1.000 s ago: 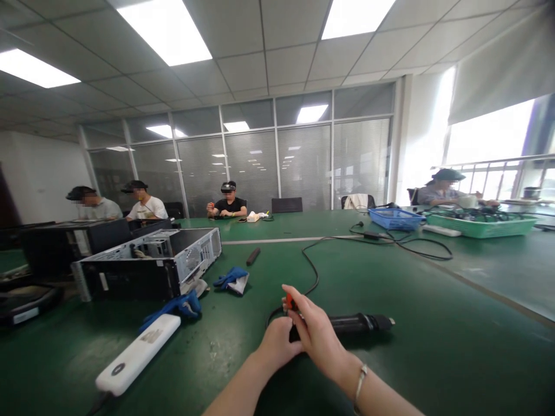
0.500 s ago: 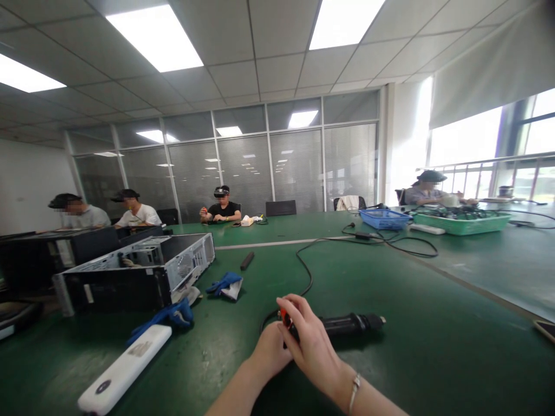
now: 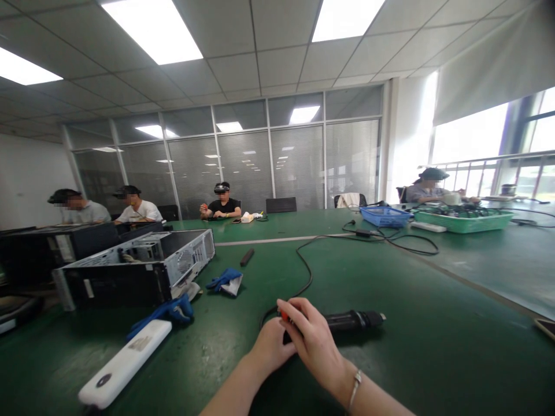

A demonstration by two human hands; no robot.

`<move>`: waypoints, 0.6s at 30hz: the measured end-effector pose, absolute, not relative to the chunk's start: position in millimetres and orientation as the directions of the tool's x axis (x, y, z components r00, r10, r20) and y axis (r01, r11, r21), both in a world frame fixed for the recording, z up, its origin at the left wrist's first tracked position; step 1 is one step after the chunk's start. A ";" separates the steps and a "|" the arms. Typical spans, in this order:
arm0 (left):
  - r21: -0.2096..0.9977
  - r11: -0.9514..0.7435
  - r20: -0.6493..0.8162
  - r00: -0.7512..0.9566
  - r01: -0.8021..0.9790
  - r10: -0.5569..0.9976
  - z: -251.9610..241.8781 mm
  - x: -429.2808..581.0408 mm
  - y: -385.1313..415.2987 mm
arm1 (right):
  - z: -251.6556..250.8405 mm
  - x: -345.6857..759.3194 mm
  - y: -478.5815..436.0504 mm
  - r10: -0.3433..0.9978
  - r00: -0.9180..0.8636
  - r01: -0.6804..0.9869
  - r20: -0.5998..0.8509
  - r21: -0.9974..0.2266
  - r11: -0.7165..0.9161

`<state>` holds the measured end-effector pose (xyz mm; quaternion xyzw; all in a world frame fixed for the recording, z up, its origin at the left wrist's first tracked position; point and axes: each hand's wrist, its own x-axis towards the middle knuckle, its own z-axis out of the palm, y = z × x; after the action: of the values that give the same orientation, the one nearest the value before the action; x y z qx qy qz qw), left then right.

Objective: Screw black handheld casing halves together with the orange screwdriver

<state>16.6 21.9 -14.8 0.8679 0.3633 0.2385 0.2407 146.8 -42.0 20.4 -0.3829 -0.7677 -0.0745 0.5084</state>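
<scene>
A black electric screwdriver point(image 3: 353, 319) lies on the green table point(image 3: 390, 300), tip to the right, with a black cable point(image 3: 306, 266) running off its rear end. My right hand point(image 3: 314, 344) curls over that rear end, fingers closed round a small red part point(image 3: 283, 315). My left hand point(image 3: 269, 348) sits just left of it, fingers bent and touching the same end; what it grips is hidden by the right hand.
An open computer case point(image 3: 139, 267) lies at the left, with blue gloves point(image 3: 225, 281) and a white power strip point(image 3: 124, 371) near it. A blue basket point(image 3: 385, 216) and green tray point(image 3: 466, 221) stand far right. Several people sit around the table.
Both hands have stayed on the rear end of the screwdriver. Only the view has swung slightly right and back.
</scene>
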 end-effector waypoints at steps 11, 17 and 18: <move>0.537 -0.694 0.353 0.620 0.480 0.701 -21.9 16.4 25.2 | 16.8 147.6 -38.9 0.518 -0.176 0.666 0.837 -0.286 0.689; 0.509 -0.663 0.316 0.597 0.549 0.737 -24.7 16.7 27.6 | 17.2 146.5 -40.6 0.514 -0.233 0.630 0.826 -0.274 0.727; 0.509 -0.666 0.324 0.596 0.544 0.735 -26.5 16.9 29.0 | 16.5 145.8 -41.1 0.513 -0.234 0.635 0.826 -0.270 0.724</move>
<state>16.9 29.0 -26.5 0.8746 0.3656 0.2612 0.1820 145.8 -41.1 16.5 -0.3663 -0.7831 -0.0610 0.4989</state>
